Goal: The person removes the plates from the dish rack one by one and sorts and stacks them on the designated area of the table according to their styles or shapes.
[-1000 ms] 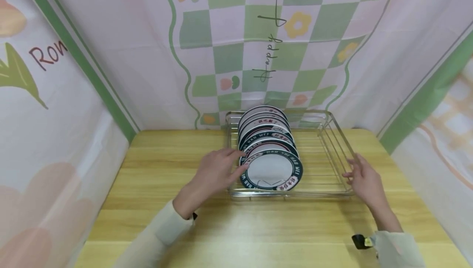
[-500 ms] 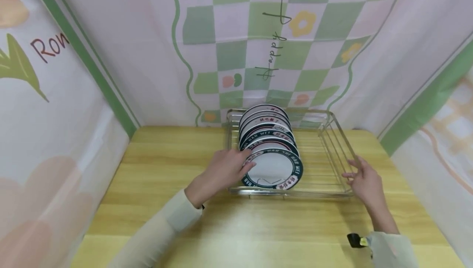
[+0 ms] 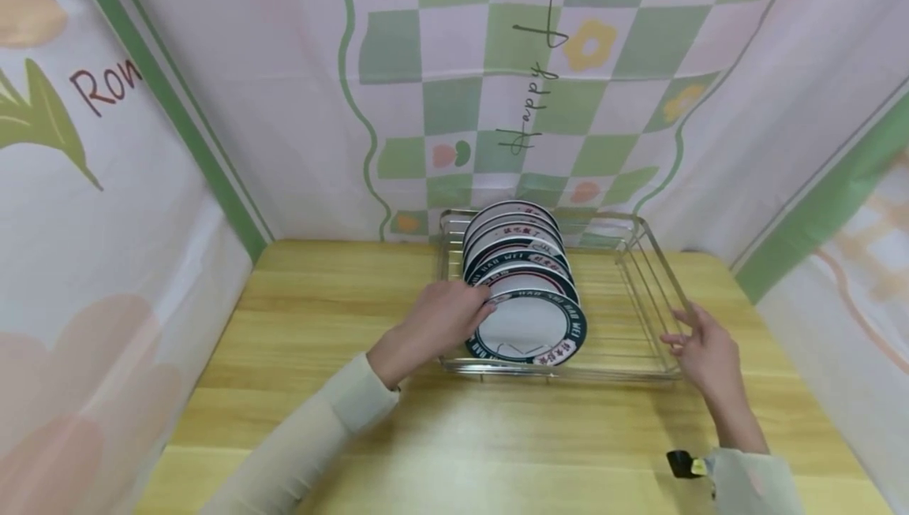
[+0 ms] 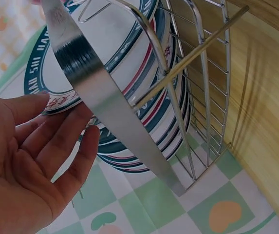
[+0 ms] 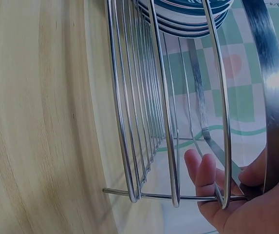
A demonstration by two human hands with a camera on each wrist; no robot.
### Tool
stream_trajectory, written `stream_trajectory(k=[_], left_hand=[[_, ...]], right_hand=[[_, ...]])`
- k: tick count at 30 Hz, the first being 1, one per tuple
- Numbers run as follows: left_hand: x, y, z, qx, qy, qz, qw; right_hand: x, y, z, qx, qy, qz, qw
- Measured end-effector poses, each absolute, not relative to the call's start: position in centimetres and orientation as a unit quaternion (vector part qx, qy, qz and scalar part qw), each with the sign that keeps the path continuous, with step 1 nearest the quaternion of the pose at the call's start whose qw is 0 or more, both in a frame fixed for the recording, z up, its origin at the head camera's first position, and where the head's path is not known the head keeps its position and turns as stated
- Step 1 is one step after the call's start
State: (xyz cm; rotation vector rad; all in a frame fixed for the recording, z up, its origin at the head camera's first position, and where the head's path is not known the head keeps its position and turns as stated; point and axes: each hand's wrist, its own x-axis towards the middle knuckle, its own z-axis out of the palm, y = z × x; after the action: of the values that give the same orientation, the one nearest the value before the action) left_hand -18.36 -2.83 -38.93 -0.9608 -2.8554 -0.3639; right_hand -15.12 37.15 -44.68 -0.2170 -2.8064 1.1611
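In the head view, the left hand [image 3: 442, 319] pinches a round white plate with a dark green lettered rim [image 3: 529, 330] at its ten o'clock edge, thumb in front and fingers behind. That plate stands on edge in the nine o'clock half of a rectangular silver metal wire rack [image 3: 557, 374], in front of a row of similar round plates [image 3: 517, 253] reaching toward twelve o'clock. The right hand [image 3: 712, 351] grips the rack's rim between three and four o'clock. Under the rack lies a pale yellow wood-grain tabletop [image 3: 483, 452].
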Motion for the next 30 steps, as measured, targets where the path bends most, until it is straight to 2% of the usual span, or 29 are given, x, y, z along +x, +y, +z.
stream_trajectory(k=[30], left_hand=[[-18.43, -1.74, -39.67, -0.357, -0.927, -0.105, 0.055]], right_hand=[[-15.14, 37.34, -45.18, -0.079, -0.911, 0.401, 0.054]])
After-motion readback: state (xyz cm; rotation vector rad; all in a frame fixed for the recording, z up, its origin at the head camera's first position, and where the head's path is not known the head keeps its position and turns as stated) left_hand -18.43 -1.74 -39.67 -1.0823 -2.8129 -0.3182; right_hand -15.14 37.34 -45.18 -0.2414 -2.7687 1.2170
